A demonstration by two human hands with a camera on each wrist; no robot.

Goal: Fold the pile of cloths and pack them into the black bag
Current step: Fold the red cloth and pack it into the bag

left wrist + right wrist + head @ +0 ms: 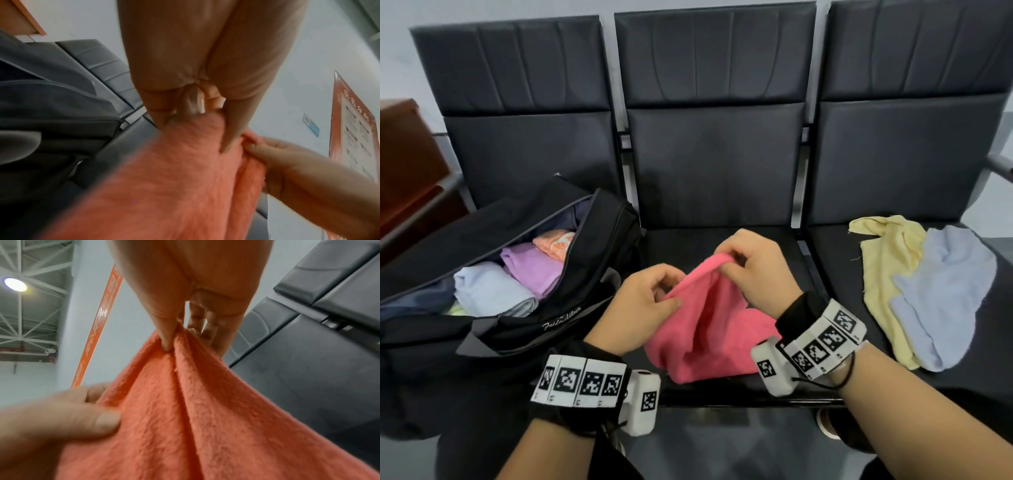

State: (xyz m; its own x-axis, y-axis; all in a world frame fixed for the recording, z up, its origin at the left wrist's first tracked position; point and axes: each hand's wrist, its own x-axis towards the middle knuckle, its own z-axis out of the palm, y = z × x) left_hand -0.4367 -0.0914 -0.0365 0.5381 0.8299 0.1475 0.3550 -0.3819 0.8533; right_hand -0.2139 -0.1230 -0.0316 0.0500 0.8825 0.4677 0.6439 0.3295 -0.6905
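At centre frame we note both hands on the pink cloth, which drapes onto the middle seat: left hand and right hand each have fingers clamped on its upper edge. The open black bag sits lower left, folded cloths inside; yellow cloth and blue cloth lie at right.
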